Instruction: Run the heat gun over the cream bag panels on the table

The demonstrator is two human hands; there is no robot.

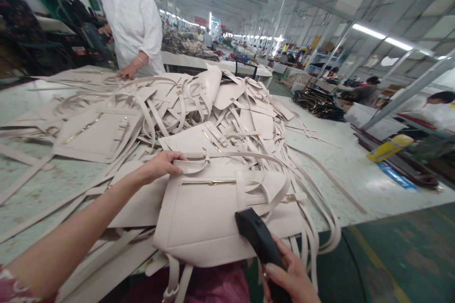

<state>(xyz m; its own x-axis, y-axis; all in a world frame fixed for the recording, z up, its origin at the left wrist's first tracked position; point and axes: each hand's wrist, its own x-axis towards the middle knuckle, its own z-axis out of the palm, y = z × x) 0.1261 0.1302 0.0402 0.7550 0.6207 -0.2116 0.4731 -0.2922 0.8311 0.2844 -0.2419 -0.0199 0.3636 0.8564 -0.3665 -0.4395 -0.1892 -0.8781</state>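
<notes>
A cream bag (202, 213) with a gold zipper lies flat before me at the table's near edge, its straps hanging over. My left hand (165, 165) is closed on the short top handle (192, 165) of this bag. In my right hand (293, 270) is a black handheld tool (258, 234), shaped like a hair clipper. Its wide head is over the bag's right side; whether it touches the surface I cannot tell. Another cream bag (95, 132) with a zipper lies farther left.
More cream bags and loose straps are heaped on the pale table (341, 170). Across it stands a co-worker in white (137, 23), one hand on the pile. At the right edge are a yellow tube-like object (391, 147) and a blue packet (396, 176).
</notes>
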